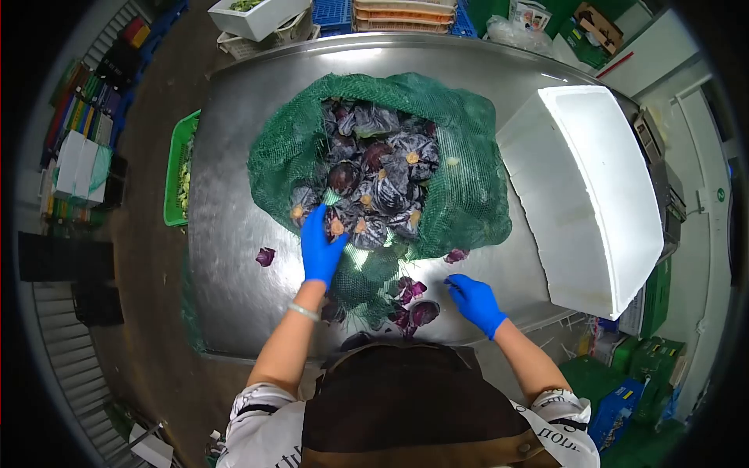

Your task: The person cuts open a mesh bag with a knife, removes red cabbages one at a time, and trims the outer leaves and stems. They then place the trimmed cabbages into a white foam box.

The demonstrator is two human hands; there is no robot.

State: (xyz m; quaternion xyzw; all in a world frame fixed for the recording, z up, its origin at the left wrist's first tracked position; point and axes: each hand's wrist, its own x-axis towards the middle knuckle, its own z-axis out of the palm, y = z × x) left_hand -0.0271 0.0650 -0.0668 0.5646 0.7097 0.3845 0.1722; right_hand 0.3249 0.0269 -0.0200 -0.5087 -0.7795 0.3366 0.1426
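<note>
Several red cabbages [382, 183] lie in an opened green mesh sack [468, 171] on the steel table, some with pale cut stems facing up. My left hand [321, 246], in a blue glove, is at the sack's near edge with fingers and thumb around a red cabbage with a cut stem [335, 226]. To the right, over bare steel, my right hand [477, 304] is closed in its blue glove. A small dark tip shows at its fingers; the rest of what it holds is hidden.
Loose purple leaves [409, 290] lie on the near side of the steel table [226, 179]. A white foam box [589, 187] stands tilted at the right. A green crate [175, 175] with leafy scraps sits beyond the left edge. Stacked trays [404, 15] stand behind the table.
</note>
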